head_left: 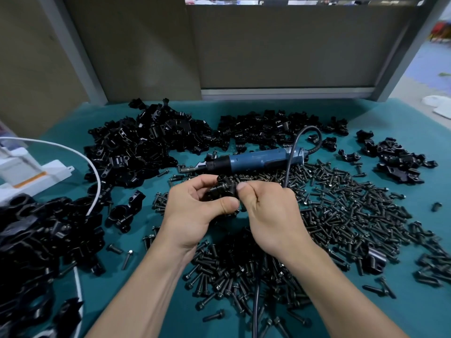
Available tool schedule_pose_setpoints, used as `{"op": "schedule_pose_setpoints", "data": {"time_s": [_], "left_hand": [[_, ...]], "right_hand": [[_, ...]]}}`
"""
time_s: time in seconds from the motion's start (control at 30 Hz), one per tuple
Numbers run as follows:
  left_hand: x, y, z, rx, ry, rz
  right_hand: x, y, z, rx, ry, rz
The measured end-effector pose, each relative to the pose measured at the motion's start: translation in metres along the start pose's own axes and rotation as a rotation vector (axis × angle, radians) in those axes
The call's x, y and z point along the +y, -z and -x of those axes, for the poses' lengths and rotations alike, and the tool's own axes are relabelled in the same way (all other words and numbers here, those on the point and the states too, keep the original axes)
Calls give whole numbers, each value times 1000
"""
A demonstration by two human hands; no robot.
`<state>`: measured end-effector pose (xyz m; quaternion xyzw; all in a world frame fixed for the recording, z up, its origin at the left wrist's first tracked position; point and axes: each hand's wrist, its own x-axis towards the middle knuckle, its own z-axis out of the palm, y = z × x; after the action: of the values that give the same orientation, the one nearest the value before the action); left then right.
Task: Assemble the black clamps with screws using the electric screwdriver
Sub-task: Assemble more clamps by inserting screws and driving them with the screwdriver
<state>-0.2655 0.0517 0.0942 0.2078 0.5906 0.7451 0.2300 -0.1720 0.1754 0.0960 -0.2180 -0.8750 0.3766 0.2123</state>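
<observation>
Black clamp (225, 187) is sitting at the centre of the view, above the teal table (146, 301), gripped from both sides. Fingers are covering most of it, so its long axis cannot be told, though a round screw head is showing at its 12 o'clock edge. Starting from 9 o'clock, a white device (31, 172) with a white cable (99, 184) is lying beside heaps of loose clamps (136, 147). Left hand (192, 208) is curling round the clamp, thumb pressing its lower side. Right hand (266, 211) is pinching the clamp's 3 o'clock side with thumb and curled fingers. Just beyond the hands, toward 12 o'clock, the electric screwdriver (249, 161) is lying flat, its long axis running 9 to 3 o'clock and its bit pointing to 9 o'clock, with a black cord (289, 164) leaving its 3 o'clock end. Loose screws (341, 211) are spreading from 6 round to 3 o'clock
</observation>
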Motion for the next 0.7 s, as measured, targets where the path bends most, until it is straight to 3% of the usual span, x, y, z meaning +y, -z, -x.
{"op": "schedule_pose_setpoints", "data": {"time_s": [0.13, 0.3, 0.5, 0.6, 0.7], "left_hand": [[1, -1, -1, 1, 18, 1], [-3, -4, -1, 20, 82, 90], [-6, -9, 0, 145, -103, -65], [-7, -5, -4, 280, -109, -72], [-5, 8, -10, 326, -113, -49]], "right_hand": [[2, 13, 2, -60, 121, -44], [-2, 3, 0, -34, 70, 35], [-4, 15, -13, -2, -60, -65], [-6, 13, -33, 90, -332, -140], [-12, 12, -63, 162, -750, -686]]}}
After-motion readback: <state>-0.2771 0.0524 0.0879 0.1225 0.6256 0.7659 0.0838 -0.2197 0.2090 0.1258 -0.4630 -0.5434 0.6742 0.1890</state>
